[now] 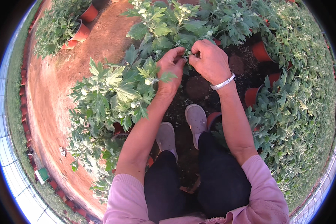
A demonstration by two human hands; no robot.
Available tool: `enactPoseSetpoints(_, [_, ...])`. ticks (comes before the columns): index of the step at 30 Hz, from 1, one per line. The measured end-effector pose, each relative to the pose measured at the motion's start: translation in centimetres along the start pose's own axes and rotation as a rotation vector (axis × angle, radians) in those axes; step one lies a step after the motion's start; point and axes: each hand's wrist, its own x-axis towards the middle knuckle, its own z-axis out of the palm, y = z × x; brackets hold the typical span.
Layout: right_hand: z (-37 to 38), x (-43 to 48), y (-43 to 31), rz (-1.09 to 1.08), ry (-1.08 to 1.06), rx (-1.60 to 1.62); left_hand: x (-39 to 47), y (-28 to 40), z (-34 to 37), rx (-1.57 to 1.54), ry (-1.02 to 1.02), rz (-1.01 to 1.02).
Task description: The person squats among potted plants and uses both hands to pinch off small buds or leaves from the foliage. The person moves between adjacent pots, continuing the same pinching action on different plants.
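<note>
Both of my hands are close together at a budded stem tip of a leafy chrysanthemum plant [162, 29]. My left hand [172, 67] has its thumb and forefinger pinched beside small green buds; whether a stem lies between them cannot be told. At the right, my right hand [210, 60] pinches at a green flower bud [189, 52] with thumb and forefinger, a white band on its wrist. Another chrysanthemum with pale buds [112, 92] stands left of my left forearm, one of its leaves overlapping that wrist.
Dense potted chrysanthemums [305, 98] fill the right side, with red plastic pots [261, 51] among them. Reddish bare soil [56, 92] runs along the left. More red pots [81, 31] lie tilted at upper left. A red pot [213, 119] stands beside my right shoe [196, 119].
</note>
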Motion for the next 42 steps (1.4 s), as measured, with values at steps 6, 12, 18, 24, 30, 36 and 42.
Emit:
enactPoseSetpoints(6, [0.4, -0.2, 0.3, -0.010, 0.011, 0.027, -0.3, -0.6, 0.1, -0.016, -0.013, 0.014])
enactPoseSetpoints(12, [0.2, -0.1, -0.3, 0.068, -0.058, 0.033, -0.4, -0.5, 0.1, 0.040, -0.020, 0.019])
enactPoseSetpoints(18, [-0.8, 0.5, -0.2, 0.205, -0.118, 0.247, -0.7, -0.6, -0.5, 0.265, 0.049, 0.114])
enactPoseSetpoints(24, [0.5, 1.9, -0.9, -0.113, -0.068, 0.315, -1.3, -1.4, -0.6, 0.293, 0.004, 0.210])
enactPoseSetpoints(30, [3.7, 4.6, -1.8, -0.210, -0.258, -0.002, -1.4, -2.0, -0.5, 0.256, -0.039, 0.236])
enactPoseSetpoints(36, [4.9, 5.3, -1.9, -0.239, -0.314, -0.032, -1.8, -1.8, -0.4, 0.255, -0.075, 0.178])
enactPoseSetpoints(42, [5.3, 5.2, -2.5, -0.218, -0.308, -0.056, -1.9, -1.3, -0.6, 0.273, -0.098, 0.168])
